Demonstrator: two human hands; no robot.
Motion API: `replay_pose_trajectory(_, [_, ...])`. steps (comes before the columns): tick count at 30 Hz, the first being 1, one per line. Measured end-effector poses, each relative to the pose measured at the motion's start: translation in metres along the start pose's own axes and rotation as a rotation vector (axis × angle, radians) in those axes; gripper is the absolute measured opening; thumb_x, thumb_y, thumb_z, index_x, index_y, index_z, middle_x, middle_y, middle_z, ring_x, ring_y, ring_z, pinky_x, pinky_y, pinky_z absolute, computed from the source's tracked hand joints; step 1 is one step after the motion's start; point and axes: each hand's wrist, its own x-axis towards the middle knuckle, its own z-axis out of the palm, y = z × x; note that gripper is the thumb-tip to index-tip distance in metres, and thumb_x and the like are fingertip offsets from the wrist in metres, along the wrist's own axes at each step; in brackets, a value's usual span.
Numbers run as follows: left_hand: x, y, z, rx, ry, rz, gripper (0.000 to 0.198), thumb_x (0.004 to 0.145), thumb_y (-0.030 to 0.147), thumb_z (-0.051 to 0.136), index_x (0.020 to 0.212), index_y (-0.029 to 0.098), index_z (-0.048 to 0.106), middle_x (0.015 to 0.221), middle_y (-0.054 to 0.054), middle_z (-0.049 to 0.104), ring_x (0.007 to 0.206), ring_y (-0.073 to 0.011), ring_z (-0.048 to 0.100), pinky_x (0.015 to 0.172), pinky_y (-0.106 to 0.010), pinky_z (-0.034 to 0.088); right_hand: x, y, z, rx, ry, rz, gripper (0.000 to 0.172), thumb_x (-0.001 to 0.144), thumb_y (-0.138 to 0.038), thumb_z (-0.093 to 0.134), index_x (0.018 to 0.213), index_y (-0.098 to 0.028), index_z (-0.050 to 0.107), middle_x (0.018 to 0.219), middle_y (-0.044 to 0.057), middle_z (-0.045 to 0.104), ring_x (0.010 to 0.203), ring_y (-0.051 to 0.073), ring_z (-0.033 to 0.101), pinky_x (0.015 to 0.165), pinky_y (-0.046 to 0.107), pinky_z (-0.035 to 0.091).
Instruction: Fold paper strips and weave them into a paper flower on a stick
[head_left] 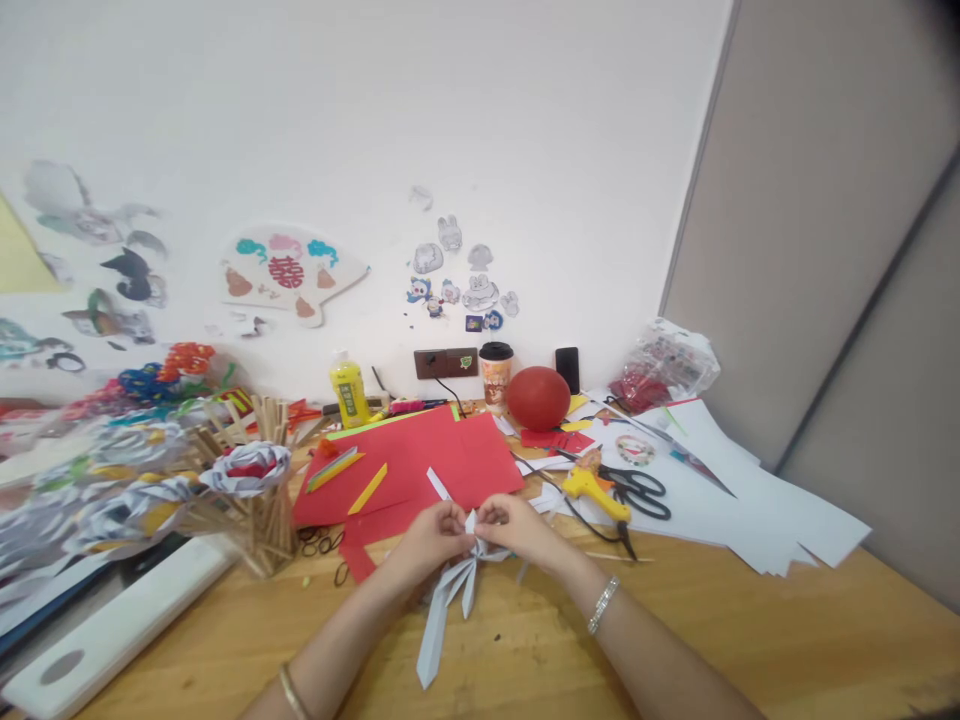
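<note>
A bundle of folded white paper strips (454,590) is pinched between my two hands above the wooden table. My left hand (437,532) closes its thumb and fingertips on the left side of the bundle. From the right, my right hand (519,528) grips the same piece with thumb and forefinger. Long pointed strip ends hang down toward me, and one short strip (438,484) sticks up over the red paper (420,450). Fingers hide the middle of the folds.
At the right lie a yellow glue gun (596,492), black-handled scissors (639,490) and white paper sheets (697,510). A red balloon (538,398), a lidded cup (496,375) and a yellow bottle (349,390) stand behind. Paper flowers (246,468) and wooden sticks (262,530) crowd the left.
</note>
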Motion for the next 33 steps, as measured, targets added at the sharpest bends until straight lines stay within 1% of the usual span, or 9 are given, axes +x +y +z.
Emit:
replay_pose_trajectory(3, [0.002, -0.002, 0.0, 0.021, 0.029, -0.009, 0.032, 0.053, 0.026, 0.072, 0.069, 0.015, 0.046, 0.055, 0.002, 0.058, 0.046, -0.0111, 0.055, 0.046, -0.021, 0.038, 0.001, 0.002, 0.002, -0.016, 0.022, -0.015, 0.014, 0.063, -0.024, 0.062, 0.068, -0.016, 0.053, 0.063, -0.003, 0.053, 0.056, 0.01, 0.05, 0.051, 0.021, 0.039])
replay_pose_trajectory(9, [0.005, -0.007, -0.001, 0.037, 0.056, 0.025, 0.032, 0.053, 0.026, 0.072, 0.071, 0.013, 0.05, 0.056, 0.002, 0.058, 0.051, -0.0116, 0.056, 0.049, -0.021, 0.04, 0.002, 0.005, 0.005, 0.028, 0.083, -0.071, 0.021, 0.059, -0.029, 0.067, 0.064, -0.017, 0.049, 0.06, -0.004, 0.051, 0.057, 0.01, 0.048, 0.053, 0.02, 0.038])
replay_pose_trajectory(13, [0.003, -0.004, 0.0, 0.024, 0.033, -0.015, 0.033, 0.053, 0.029, 0.073, 0.07, 0.014, 0.049, 0.053, 0.002, 0.058, 0.047, -0.0111, 0.055, 0.046, -0.021, 0.04, 0.001, 0.0, 0.004, 0.118, 0.041, 0.0, 0.026, 0.058, -0.035, 0.067, 0.065, -0.016, 0.05, 0.058, -0.005, 0.051, 0.054, 0.009, 0.048, 0.052, 0.021, 0.038])
replay_pose_trajectory(15, [0.001, -0.001, 0.001, -0.011, 0.017, -0.045, 0.033, 0.054, 0.03, 0.072, 0.07, 0.014, 0.049, 0.053, 0.002, 0.059, 0.046, -0.0109, 0.055, 0.047, -0.021, 0.041, -0.001, -0.002, 0.003, 0.133, 0.018, 0.003, 0.025, 0.059, -0.035, 0.066, 0.067, -0.016, 0.051, 0.059, -0.005, 0.051, 0.054, 0.009, 0.048, 0.052, 0.021, 0.038])
replay_pose_trajectory(19, [-0.003, 0.004, 0.002, -0.045, -0.01, -0.068, 0.029, 0.056, 0.028, 0.07, 0.07, 0.015, 0.049, 0.052, 0.002, 0.06, 0.049, -0.0112, 0.057, 0.052, -0.023, 0.045, -0.001, -0.003, 0.002, 0.053, 0.008, -0.05, 0.019, 0.061, -0.029, 0.064, 0.068, -0.016, 0.053, 0.062, -0.004, 0.052, 0.057, 0.01, 0.048, 0.053, 0.021, 0.037])
replay_pose_trajectory(21, [-0.003, 0.004, 0.003, -0.007, 0.012, -0.06, 0.026, 0.057, 0.026, 0.069, 0.068, 0.015, 0.048, 0.05, 0.003, 0.058, 0.047, -0.0114, 0.057, 0.05, -0.023, 0.044, 0.0, -0.001, 0.002, -0.029, 0.029, -0.096, 0.014, 0.063, -0.025, 0.063, 0.066, -0.016, 0.053, 0.062, -0.004, 0.052, 0.058, 0.01, 0.047, 0.054, 0.02, 0.037])
replay_pose_trajectory(24, [-0.001, 0.0, 0.001, 0.075, 0.037, -0.001, 0.024, 0.058, 0.025, 0.067, 0.065, 0.016, 0.046, 0.048, 0.004, 0.056, 0.045, -0.0114, 0.056, 0.046, -0.021, 0.041, 0.003, 0.002, 0.002, -0.146, 0.069, -0.144, 0.008, 0.063, -0.019, 0.061, 0.064, -0.016, 0.054, 0.061, -0.004, 0.052, 0.059, 0.01, 0.047, 0.056, 0.021, 0.037])
replay_pose_trajectory(28, [0.003, -0.007, -0.002, 0.138, 0.028, 0.078, 0.024, 0.06, 0.026, 0.066, 0.065, 0.016, 0.045, 0.053, 0.004, 0.057, 0.048, -0.0119, 0.057, 0.046, -0.021, 0.04, 0.003, 0.001, 0.0, -0.135, 0.043, -0.106, 0.007, 0.063, -0.019, 0.061, 0.066, -0.016, 0.056, 0.063, -0.003, 0.054, 0.06, 0.011, 0.049, 0.055, 0.021, 0.039])
replay_pose_trajectory(33, [0.004, -0.008, -0.002, 0.123, 0.033, 0.035, 0.028, 0.06, 0.03, 0.067, 0.071, 0.016, 0.046, 0.053, 0.004, 0.057, 0.044, -0.0109, 0.054, 0.044, -0.021, 0.04, 0.001, -0.003, 0.0, -0.053, 0.02, -0.027, 0.013, 0.06, -0.021, 0.065, 0.068, -0.015, 0.057, 0.065, -0.002, 0.056, 0.062, 0.012, 0.052, 0.056, 0.022, 0.04])
